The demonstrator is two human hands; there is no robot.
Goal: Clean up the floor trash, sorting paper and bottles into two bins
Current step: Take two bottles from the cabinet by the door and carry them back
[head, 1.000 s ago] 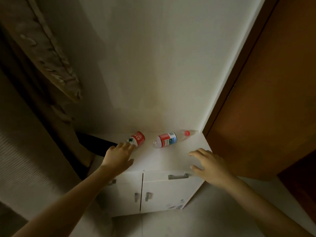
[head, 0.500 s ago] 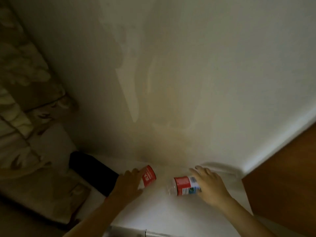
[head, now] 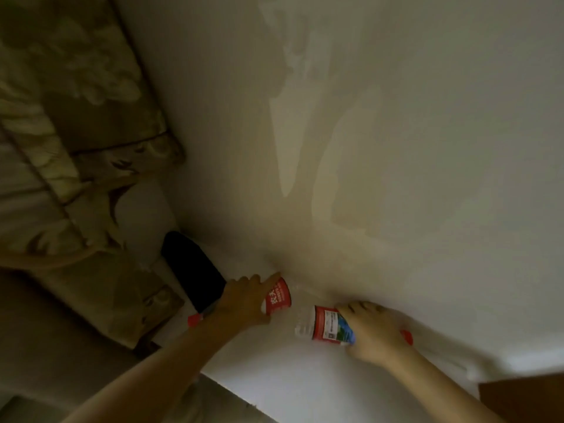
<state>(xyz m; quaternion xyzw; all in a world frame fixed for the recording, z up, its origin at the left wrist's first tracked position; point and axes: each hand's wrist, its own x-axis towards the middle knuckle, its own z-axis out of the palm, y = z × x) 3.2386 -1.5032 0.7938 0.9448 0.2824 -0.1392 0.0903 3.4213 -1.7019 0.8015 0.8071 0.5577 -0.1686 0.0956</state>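
Both hands, left (head: 244,303) and right (head: 374,334), each grip a bottle (head: 278,296).

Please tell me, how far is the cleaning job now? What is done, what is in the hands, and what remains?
Done: nothing visibly sorted; no bin is in view. In hand: the left hand grips one bottle and the right hand grips the other bottle, both lying on the white cabinet top by the wall. Left: lift both and carry them to the bottle bin; any paper is out of view.
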